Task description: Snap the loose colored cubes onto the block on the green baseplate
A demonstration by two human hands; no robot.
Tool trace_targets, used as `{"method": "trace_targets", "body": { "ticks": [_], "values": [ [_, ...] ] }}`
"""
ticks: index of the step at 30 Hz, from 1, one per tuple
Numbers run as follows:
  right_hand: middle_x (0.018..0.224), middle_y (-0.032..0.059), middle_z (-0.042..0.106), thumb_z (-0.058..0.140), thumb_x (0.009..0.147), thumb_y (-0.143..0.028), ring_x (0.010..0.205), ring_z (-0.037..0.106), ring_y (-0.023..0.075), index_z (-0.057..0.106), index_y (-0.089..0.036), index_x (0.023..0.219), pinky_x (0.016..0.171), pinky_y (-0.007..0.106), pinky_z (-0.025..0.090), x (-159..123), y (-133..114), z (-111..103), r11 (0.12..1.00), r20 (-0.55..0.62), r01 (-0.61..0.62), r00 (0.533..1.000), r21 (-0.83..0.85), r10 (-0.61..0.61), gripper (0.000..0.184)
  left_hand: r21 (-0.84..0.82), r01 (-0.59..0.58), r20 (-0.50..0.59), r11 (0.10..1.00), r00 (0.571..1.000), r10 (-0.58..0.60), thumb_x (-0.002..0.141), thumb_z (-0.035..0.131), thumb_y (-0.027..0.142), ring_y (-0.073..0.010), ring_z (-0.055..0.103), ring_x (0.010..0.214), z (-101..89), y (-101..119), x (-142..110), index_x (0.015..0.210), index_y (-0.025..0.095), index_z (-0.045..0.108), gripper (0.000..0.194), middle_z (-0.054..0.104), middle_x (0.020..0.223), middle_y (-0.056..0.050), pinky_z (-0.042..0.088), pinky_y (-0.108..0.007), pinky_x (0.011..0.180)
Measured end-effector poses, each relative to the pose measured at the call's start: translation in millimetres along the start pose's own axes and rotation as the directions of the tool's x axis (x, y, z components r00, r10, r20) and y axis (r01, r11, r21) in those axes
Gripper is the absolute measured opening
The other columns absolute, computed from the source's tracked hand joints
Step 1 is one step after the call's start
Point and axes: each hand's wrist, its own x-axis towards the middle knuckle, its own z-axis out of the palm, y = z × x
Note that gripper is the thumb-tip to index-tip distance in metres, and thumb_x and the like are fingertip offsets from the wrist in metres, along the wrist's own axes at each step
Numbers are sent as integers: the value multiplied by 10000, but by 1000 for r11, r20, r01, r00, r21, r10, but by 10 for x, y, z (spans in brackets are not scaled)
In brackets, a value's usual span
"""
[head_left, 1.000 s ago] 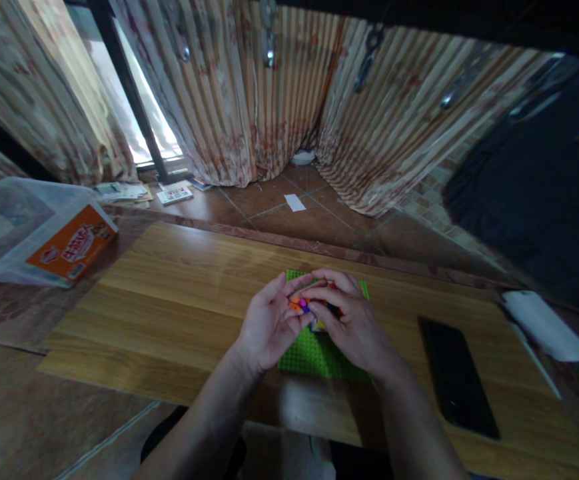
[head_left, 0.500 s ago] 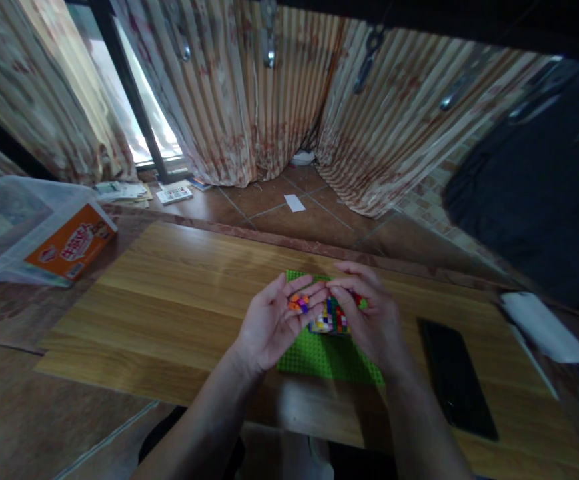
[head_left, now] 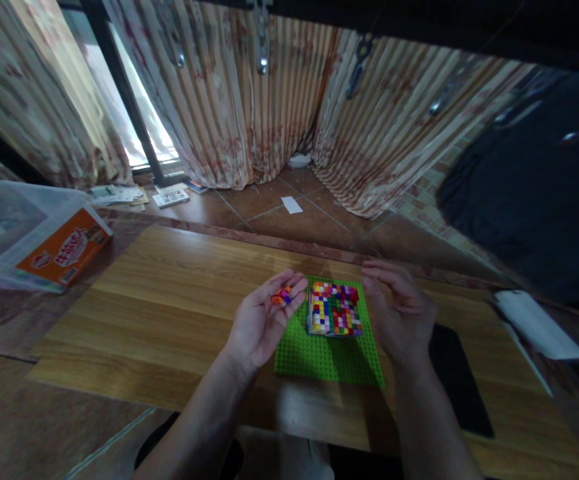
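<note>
Several small orange and purple toy bricks [head_left: 282, 296] lie in the cupped palm of my left hand [head_left: 264, 320], which faces up over the left side of the green baseplate [head_left: 326, 360]. On that plate stands a low block built of many coloured bricks [head_left: 336, 310], its studded top showing. My right hand [head_left: 402, 310] hovers at the right edge of the plate, apart from the build. Its fingers are bent a little and held off the thumb, and I see nothing between them.
A black phone [head_left: 459, 380] lies right of the plate on the wooden table [head_left: 169, 300]. Beyond the table's right end is a white flat object [head_left: 539, 323]. A clear plastic bin [head_left: 34, 233] with an orange label stands at the left. Striped curtains [head_left: 249, 113] hang behind.
My hands have moved apart: the right went right, off the build, and the left shifted slightly left with its bricks. The top of the brick build is now uncovered.
</note>
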Motion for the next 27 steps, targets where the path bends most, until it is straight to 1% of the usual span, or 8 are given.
{"method": "trace_targets", "body": {
  "ticks": [2, 4, 7, 11, 17, 21, 23, 27],
  "values": [
    [1026, 51, 705, 635, 869, -282, 1024, 664, 229, 720, -255, 879, 947, 436, 508, -14, 0, 14, 1000, 25, 18, 1000, 10, -18, 89, 18, -18, -27, 1000, 999, 18, 803, 537, -3, -177, 701, 943, -8, -20, 19, 963, 58, 683, 225, 715, 1035, -155, 555, -255, 886],
    [1032, 51, 703, 640, 867, -281, 1028, 662, 230, 721, -257, 884, 946, 437, 509, -25, -9, 26, 1000, 41, 25, 999, 15, -26, 86, 25, -33, -47, 999, 998, 34, 780, 533, -51, -157, 706, 894, -13, -31, 34, 927, 63, 684, 240, 719, 987, -135, 563, -229, 851],
    [1020, 48, 703, 639, 870, -278, 1007, 664, 225, 721, -260, 885, 927, 430, 516, -32, -45, 37, 1000, 69, 14, 997, 11, -15, 85, 23, -57, -70, 998, 996, 59, 795, 521, -65, -137, 707, 852, -11, -36, 43, 889, 70, 684, 232, 719, 940, -114, 570, -207, 816],
    [1004, 43, 706, 638, 874, -255, 983, 667, 212, 724, -260, 891, 906, 404, 521, -44, -107, 53, 999, 106, 15, 994, 33, -18, 88, 15, -64, -70, 998, 995, 65, 829, 516, -49, -131, 709, 836, -6, -46, 36, 895, 67, 682, 213, 721, 928, -116, 574, -202, 801],
    [1005, 42, 704, 634, 880, -247, 972, 666, 209, 719, -254, 898, 892, 403, 520, -74, -128, 90, 999, 121, 9, 993, 38, -14, 87, -8, -35, -58, 999, 998, 35, 904, 512, 65, -141, 711, 853, -1, -66, 28, 927, 72, 679, 169, 726, 949, -122, 572, -221, 809],
    [1022, 36, 697, 645, 877, -226, 968, 657, 199, 719, -258, 919, 897, 403, 511, -100, -118, 126, 998, 150, 47, 987, 47, -54, 91, -20, 27, -27, 999, 999, -28, 953, 474, 187, -174, 708, 899, 24, -56, 7, 967, 68, 672, 231, 721, 1017, -156, 561, -273, 860],
    [1051, 34, 687, 637, 885, -220, 995, 645, 199, 718, -269, 940, 916, 409, 501, -116, -123, 149, 997, 193, 75, 978, 31, -79, 109, -21, 49, -1, 999, 999, -49, 978, 428, 247, -183, 704, 911, 35, -49, -8, 994, 69, 669, 300, 717, 1043, -164, 548, -297, 889],
    [1169, 43, 645, 609, 910, -231, 1097, 603, 212, 709, -290, 1030, 964, 430, 482, -146, -149, 201, 990, 312, 135, 943, -32, -118, 167, -15, 97, 75, 995, 993, -96, 996, 379, 338, -206, 689, 959, 36, -41, -29, 1026, 72, 662, 390, 706, 1070, -172, 520, -327, 927]
  ]
}}
